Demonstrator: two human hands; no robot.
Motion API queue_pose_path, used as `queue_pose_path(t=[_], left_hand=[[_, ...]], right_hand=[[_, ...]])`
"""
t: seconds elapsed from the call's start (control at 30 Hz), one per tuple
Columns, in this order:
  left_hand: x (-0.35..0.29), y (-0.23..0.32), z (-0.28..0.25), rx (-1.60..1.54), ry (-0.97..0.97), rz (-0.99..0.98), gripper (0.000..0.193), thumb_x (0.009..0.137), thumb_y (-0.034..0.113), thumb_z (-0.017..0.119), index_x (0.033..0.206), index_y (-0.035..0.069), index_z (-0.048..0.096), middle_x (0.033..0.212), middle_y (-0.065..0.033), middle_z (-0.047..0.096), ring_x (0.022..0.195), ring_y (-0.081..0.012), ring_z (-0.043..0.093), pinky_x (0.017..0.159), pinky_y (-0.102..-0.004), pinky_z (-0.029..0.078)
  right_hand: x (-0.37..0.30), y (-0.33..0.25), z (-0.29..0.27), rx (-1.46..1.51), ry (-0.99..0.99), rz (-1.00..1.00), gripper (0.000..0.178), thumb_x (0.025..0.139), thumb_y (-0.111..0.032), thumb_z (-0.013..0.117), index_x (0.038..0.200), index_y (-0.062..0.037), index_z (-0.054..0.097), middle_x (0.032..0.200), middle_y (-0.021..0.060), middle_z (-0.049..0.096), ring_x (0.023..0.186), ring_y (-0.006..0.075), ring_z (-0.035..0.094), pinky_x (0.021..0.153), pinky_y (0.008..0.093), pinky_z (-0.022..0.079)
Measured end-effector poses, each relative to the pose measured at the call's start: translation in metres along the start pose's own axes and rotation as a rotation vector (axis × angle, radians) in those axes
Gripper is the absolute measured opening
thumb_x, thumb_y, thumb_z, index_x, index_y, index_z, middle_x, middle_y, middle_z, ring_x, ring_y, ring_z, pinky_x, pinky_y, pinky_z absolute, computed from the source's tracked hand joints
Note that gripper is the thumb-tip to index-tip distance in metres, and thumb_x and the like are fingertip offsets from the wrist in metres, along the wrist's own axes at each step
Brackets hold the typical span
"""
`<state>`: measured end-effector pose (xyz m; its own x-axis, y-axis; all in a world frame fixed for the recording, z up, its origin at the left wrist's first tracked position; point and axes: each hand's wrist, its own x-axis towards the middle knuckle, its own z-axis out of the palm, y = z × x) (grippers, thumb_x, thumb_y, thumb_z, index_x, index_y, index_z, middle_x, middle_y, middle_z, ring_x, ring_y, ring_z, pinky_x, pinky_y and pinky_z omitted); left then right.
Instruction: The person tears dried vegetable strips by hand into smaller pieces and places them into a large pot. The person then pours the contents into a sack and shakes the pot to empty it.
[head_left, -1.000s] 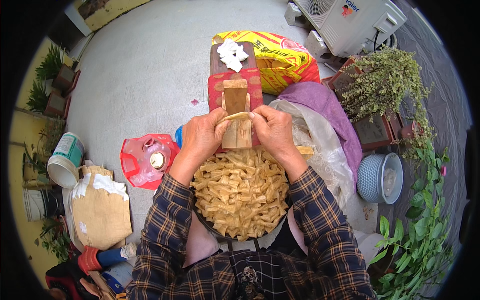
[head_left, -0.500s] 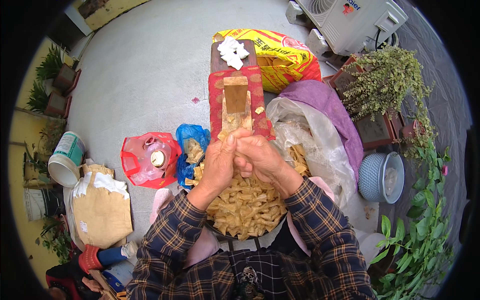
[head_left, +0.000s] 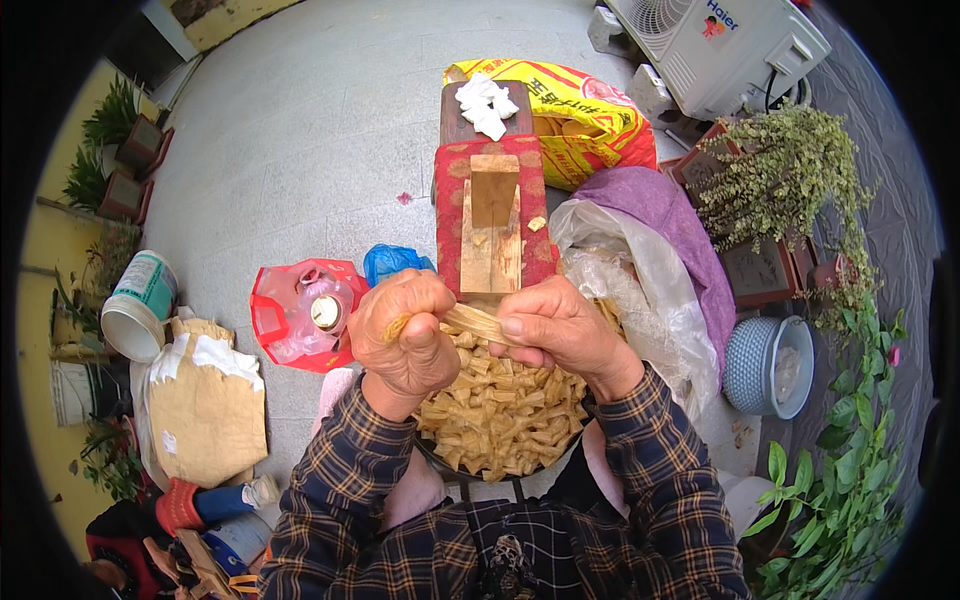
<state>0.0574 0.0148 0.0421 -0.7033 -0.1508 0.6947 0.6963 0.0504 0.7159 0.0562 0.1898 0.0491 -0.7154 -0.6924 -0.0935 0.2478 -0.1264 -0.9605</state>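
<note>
A tan, flat, pliable strip that looks like tofu skin (head_left: 472,321) is stretched between my two hands. My left hand (head_left: 402,325) is closed round one end, and a bit of the strip shows at its thumb and finger. Thumb and fingers of my right hand (head_left: 568,330) pinch the other end. Just below them lies a heap of knotted tan strips (head_left: 500,420) in a dark round pan (head_left: 438,462) at my lap. Beyond my hands, a wooden block (head_left: 493,195) stands on a wooden board (head_left: 489,268) over a red patterned cloth (head_left: 453,190).
Left of the bench are a red plastic bag (head_left: 266,318) and a blue bag (head_left: 395,260). On the right lie a clear plastic sack (head_left: 640,270), a purple cloth (head_left: 690,230) and a blue-grey basket (head_left: 752,368). A yellow sack (head_left: 625,130) stands behind. Another person's leg (head_left: 222,507) shows lower left.
My hands were together over the pan; now they have drawn apart sideways, with the strip pulled out between them. The whole view has shifted slightly.
</note>
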Motion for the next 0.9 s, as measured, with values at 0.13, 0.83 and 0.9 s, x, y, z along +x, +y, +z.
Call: queue_pose_path(t=[0.13,0.83,0.9], left_hand=[[-0.003,0.001,-0.002,0.116,0.024,0.022,0.053,0.092,0.05,0.041,0.071,0.001,0.049,0.054,0.0004,0.034,0.046,-0.0079,0.03,0.042,-0.0224,0.023],[-0.019,-0.014,0.006,0.276,-0.387,-0.54,0.016,0.062,-0.006,0.05,0.074,0.001,0.057,0.118,-0.0159,0.051,0.09,-0.0201,0.054,0.078,-0.0296,0.042],[-0.019,-0.013,0.009,0.349,-0.372,-0.153,0.006,0.062,-0.003,0.054,0.067,0.0,0.053,0.115,-0.0205,0.05,0.079,-0.024,0.057,0.069,-0.0313,0.046]], right_hand=[[-0.007,-0.01,-0.005,-0.281,0.002,-0.074,0.021,0.089,-0.016,0.052,0.08,0.0009,0.061,0.056,-0.0044,0.049,0.048,0.0031,0.041,0.046,0.0196,0.034],[0.009,0.035,0.007,0.118,0.382,0.047,0.019,0.087,-0.018,0.046,0.075,-0.0045,0.052,0.054,0.0009,0.044,0.043,0.0131,0.043,0.043,0.0297,0.037],[0.007,0.031,0.0,0.391,0.238,0.179,0.022,0.088,-0.021,0.046,0.069,-0.009,0.05,0.053,-0.006,0.034,0.043,0.0055,0.03,0.042,0.0246,0.032]])
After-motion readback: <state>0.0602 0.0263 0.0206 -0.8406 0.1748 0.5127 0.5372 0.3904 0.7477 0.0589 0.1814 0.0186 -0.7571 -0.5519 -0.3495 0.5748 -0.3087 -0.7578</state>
